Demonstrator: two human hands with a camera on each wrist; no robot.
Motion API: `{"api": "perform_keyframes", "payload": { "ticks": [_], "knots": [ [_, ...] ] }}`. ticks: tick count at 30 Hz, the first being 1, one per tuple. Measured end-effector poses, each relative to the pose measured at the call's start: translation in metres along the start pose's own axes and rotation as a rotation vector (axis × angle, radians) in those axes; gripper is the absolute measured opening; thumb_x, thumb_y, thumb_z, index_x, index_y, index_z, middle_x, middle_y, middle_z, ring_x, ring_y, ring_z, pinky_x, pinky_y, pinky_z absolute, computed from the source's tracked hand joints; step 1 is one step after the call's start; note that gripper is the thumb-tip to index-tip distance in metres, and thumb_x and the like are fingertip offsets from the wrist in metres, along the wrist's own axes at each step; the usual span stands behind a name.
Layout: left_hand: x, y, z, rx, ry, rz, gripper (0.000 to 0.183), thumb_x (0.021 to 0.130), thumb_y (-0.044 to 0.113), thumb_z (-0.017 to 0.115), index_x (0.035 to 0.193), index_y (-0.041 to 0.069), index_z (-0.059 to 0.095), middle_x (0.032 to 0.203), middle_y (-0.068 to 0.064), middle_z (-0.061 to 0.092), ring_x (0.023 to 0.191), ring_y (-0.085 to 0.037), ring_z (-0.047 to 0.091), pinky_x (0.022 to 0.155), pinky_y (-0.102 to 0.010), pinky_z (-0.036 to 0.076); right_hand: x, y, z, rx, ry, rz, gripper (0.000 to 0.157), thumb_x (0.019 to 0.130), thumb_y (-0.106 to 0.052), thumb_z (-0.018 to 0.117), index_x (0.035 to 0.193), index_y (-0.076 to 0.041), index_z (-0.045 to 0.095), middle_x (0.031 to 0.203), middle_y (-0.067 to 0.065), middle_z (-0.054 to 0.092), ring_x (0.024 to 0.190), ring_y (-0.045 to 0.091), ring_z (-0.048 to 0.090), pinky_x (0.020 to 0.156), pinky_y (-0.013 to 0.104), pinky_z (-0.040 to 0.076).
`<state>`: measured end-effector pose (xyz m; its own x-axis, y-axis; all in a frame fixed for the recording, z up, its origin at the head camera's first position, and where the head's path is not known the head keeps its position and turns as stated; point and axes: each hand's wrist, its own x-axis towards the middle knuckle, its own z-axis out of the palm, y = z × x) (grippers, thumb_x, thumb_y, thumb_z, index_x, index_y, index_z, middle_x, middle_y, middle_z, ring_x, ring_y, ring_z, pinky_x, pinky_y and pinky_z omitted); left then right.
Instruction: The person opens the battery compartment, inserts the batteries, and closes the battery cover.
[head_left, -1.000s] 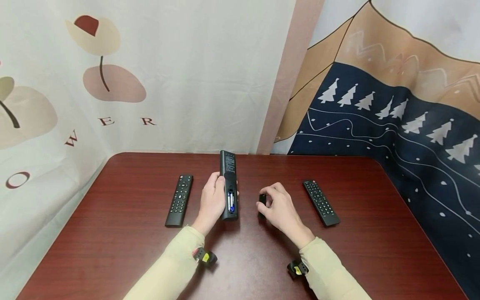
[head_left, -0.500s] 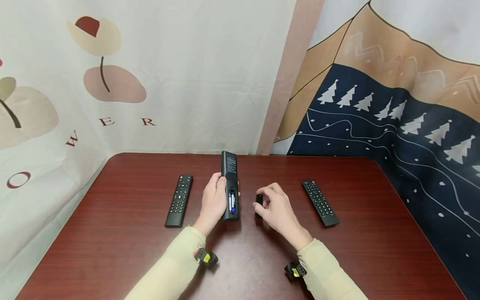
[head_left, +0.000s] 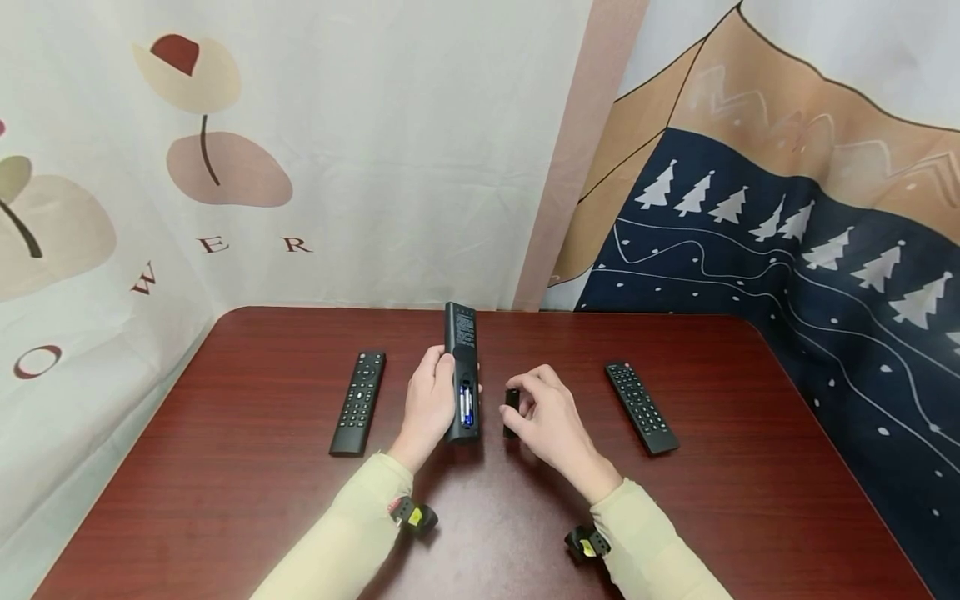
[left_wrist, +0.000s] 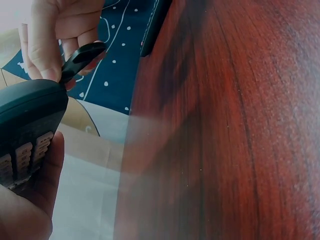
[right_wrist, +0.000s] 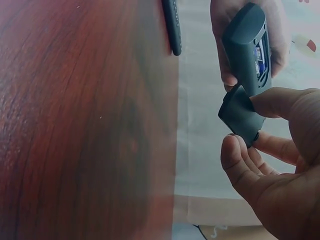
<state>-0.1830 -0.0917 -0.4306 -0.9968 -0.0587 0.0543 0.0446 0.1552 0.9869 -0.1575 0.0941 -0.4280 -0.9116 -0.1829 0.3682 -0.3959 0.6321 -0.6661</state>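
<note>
My left hand (head_left: 429,400) grips a black remote control (head_left: 462,333), its back turned toward me and raised over the table. In its uncovered compartment lie batteries (head_left: 467,405) with blue and silver wrapping, also visible in the right wrist view. Just to the right, my right hand (head_left: 551,429) pinches the small black battery cover (right_wrist: 242,117) between thumb and fingers. Head view shows a narrow gap between cover and remote. The remote's button side (left_wrist: 25,157) faces down in the left wrist view, where the cover overlaps its end.
A second black remote (head_left: 358,404) lies buttons-up on the dark red wooden table (head_left: 247,467), left of my hands. A third remote (head_left: 642,408) lies slanted on the right. Printed curtains (head_left: 397,150) hang behind the table's far edge.
My right hand has moved a little left with the battery cover, narrowing the gap to the remote. The left hand and its remote have shifted slightly right.
</note>
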Motion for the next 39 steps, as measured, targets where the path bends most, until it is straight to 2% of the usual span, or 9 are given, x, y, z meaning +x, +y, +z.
{"api": "perform_keyframes", "payload": {
  "ticks": [15, 29, 34, 39],
  "knots": [
    [-0.001, -0.001, 0.001, -0.003, -0.007, -0.009, 0.037, 0.112, 0.029, 0.035, 0.133, 0.005, 0.055, 0.114, -0.019, 0.072, 0.083, -0.024, 0.076, 0.07, -0.033, 0.059, 0.002, -0.01, 0.001, 0.076, 0.01, -0.007, 0.023, 0.083, -0.004, 0.078, 0.105, -0.001, 0.073, 0.09, 0.005, 0.054, 0.069, 0.016, 0.061, 0.065, 0.023, 0.053],
    [-0.002, -0.002, 0.002, 0.019, 0.002, -0.004, 0.037, 0.112, 0.03, 0.036, 0.132, 0.006, 0.056, 0.107, -0.017, 0.073, 0.08, -0.021, 0.075, 0.071, -0.034, 0.058, 0.007, -0.018, 0.006, 0.127, 0.036, -0.006, 0.023, 0.084, -0.006, 0.079, 0.106, -0.004, 0.072, 0.093, 0.005, 0.056, 0.071, 0.012, 0.062, 0.067, 0.025, 0.055],
    [-0.001, -0.004, 0.003, 0.049, 0.02, 0.008, 0.036, 0.112, 0.03, 0.037, 0.13, 0.007, 0.058, 0.102, -0.017, 0.074, 0.082, -0.022, 0.074, 0.076, -0.036, 0.057, 0.008, -0.021, 0.008, 0.148, 0.049, -0.009, 0.023, 0.083, -0.006, 0.08, 0.105, -0.004, 0.072, 0.092, 0.006, 0.056, 0.069, 0.013, 0.062, 0.065, 0.025, 0.055],
    [-0.001, -0.002, 0.004, 0.111, 0.05, 0.009, 0.035, 0.111, 0.029, 0.039, 0.129, 0.009, 0.06, 0.109, -0.016, 0.072, 0.089, -0.025, 0.069, 0.081, -0.038, 0.054, 0.01, -0.022, 0.01, 0.168, 0.055, -0.02, 0.024, 0.083, -0.005, 0.081, 0.105, -0.002, 0.071, 0.093, 0.006, 0.056, 0.07, 0.016, 0.063, 0.066, 0.025, 0.056]
  ]
}}
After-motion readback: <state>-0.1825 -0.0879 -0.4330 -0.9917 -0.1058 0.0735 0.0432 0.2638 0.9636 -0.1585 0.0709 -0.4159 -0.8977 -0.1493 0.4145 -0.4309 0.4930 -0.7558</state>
